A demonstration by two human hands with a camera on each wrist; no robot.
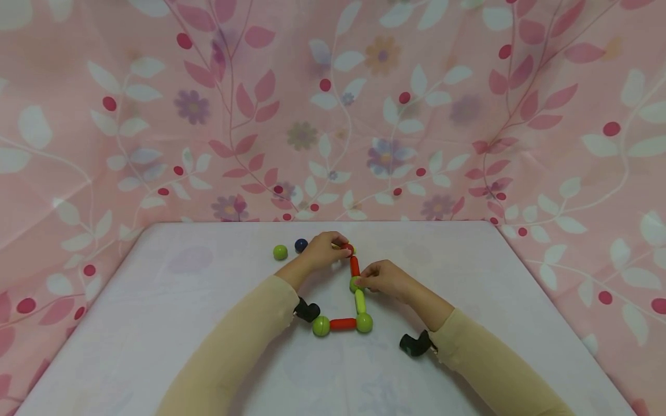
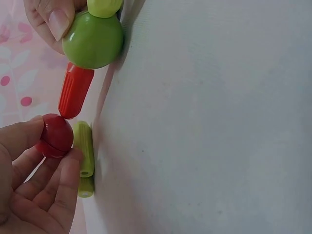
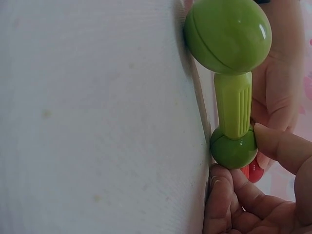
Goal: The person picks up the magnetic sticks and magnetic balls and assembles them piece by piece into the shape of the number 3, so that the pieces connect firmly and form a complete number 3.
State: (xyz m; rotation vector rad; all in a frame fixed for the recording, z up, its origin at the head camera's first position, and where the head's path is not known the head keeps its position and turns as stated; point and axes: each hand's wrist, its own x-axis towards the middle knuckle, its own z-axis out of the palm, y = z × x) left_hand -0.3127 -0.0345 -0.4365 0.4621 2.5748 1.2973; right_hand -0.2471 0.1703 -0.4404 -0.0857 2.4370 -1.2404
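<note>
My left hand (image 1: 325, 251) pinches a red ball (image 2: 57, 136) between thumb and fingers at the far end of a chain of balls and rods. A red rod (image 2: 76, 91) meets that ball and runs to a green ball (image 3: 234, 148), which my right hand (image 1: 387, 280) pinches. From there a yellow-green rod (image 3: 234, 105) leads to a green corner ball (image 1: 364, 322). Another red rod (image 1: 343, 324) joins the corner to a green end ball (image 1: 321, 326), near the left wrist. In the left wrist view, yellow-green rods (image 2: 85, 151) lie behind the red ball, partly hidden by fingers.
A loose green ball (image 1: 280, 252) and a dark blue ball (image 1: 301, 245) sit left of my left hand, toward the back of the white table (image 1: 177, 300). A pink floral cloth (image 1: 333, 115) hangs behind it. Black wrist cameras (image 1: 414, 345) jut from both sleeves.
</note>
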